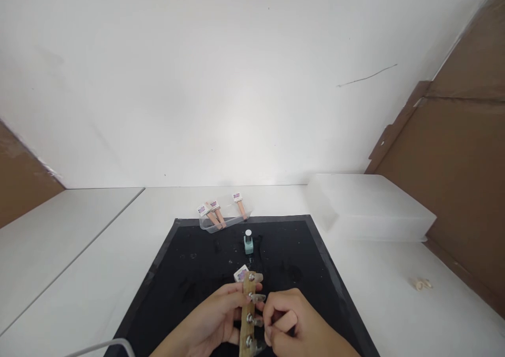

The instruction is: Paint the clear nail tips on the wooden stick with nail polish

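My left hand (218, 315) is closed around a narrow wooden strip (247, 307), which points away from me, upright or tilted. Several shiny metal knobs run along the strip, and from them clear nail-tip-like pieces (258, 297) stick out to the right. Just right of these pieces, my right hand (294, 320) is closed with its fingers curled in a pinch; whatever lies between the fingertips is hidden. Behind the strip's far end, partly covered, is a small white piece with a purple print (241, 273). Farther back a mint-green nail polish bottle (248, 245) with a white-topped cap stands upright.
A clear tray (213, 230) at the mat's back edge holds several pinkish sticks with white printed tops. The black mat (197, 262) lies on a white table. To the right are a white box (374, 210) and a small beige item (421, 283). Brown panels flank the sides.
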The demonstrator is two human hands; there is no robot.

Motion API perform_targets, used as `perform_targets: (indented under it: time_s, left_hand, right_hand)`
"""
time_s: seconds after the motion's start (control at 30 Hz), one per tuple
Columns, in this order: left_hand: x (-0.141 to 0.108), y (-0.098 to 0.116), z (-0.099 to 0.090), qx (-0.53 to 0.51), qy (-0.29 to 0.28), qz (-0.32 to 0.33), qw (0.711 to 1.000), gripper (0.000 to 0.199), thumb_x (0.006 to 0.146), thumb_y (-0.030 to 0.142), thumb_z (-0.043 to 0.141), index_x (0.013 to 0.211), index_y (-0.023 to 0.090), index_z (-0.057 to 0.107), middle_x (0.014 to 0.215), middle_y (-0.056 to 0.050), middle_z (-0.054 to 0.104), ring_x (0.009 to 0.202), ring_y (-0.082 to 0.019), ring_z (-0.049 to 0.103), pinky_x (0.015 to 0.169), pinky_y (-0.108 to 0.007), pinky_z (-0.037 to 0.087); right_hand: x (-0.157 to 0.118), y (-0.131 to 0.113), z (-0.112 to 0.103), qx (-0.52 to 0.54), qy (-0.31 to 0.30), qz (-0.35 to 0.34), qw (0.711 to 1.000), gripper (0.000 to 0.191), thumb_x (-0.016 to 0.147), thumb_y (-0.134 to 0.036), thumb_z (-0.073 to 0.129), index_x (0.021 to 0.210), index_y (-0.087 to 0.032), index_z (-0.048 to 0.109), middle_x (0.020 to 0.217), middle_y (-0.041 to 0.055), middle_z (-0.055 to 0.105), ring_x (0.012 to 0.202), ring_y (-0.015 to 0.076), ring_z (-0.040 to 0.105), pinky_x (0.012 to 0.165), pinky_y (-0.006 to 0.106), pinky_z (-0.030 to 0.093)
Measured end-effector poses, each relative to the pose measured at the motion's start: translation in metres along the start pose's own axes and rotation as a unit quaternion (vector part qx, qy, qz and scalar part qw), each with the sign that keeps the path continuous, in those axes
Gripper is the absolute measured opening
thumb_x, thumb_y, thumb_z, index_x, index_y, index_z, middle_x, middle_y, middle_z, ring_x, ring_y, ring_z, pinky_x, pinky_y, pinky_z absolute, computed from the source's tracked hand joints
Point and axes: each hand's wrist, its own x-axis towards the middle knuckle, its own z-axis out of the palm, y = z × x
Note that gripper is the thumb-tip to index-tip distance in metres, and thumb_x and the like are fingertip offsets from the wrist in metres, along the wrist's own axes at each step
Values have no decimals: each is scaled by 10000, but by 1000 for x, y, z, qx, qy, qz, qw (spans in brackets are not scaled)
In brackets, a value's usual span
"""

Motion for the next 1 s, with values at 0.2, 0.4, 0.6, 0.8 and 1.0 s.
perform_targets:
  time_s: [0.2, 0.4, 0.6, 0.8, 1.0]
  left_hand:
    - [0, -2, -2, -1, 0, 6, 1000, 315, 699, 187, 559, 1010, 142, 561, 779, -37, 634, 735, -172, 599, 653, -346, 485]
    - [-1, -2, -1, 6, -14, 7, 1000, 281, 695, 190, 572, 974, 157, 578, 762, -27, 623, 736, -162, 588, 638, -325, 483]
    - [2, -1, 0, 11, -14, 10, 1000, 280, 689, 181, 582, 968, 165, 578, 757, -19, 609, 744, -159, 574, 644, -340, 487]
    - [3, -1, -2, 7, -9, 4, 1000, 301, 691, 200, 585, 988, 158, 557, 801, -36, 612, 737, -164, 580, 662, -352, 474]
    - [2, 0, -2, 12, -27, 8, 1000, 293, 686, 211, 595, 974, 167, 564, 813, -37, 618, 717, -158, 586, 697, -364, 468]
  right_hand:
    - [-1, 5, 2, -14, 15, -27, 999, 166, 561, -2, 422, 551, -164, 455, 468, -90, 342, 408, 44, 292, 391, 168, 204]
    - [0, 9, 2, -36, 13, -32, 999, 184, 541, 4, 391, 552, -169, 454, 460, -90, 339, 400, 45, 288, 379, 170, 187]
    - [2, 12, 1, -52, -2, -25, 998, 186, 515, 5, 368, 536, -171, 422, 462, -86, 346, 408, 49, 295, 384, 173, 186]
    - [-1, 5, -5, -89, 41, -23, 995, 181, 513, 6, 384, 535, -169, 426, 493, -73, 377, 472, 73, 356, 437, 172, 250]
    - [-6, -6, -12, -42, 42, -13, 998, 152, 626, -28, 456, 579, -160, 515, 567, -27, 520, 597, 122, 480, 611, 210, 371]
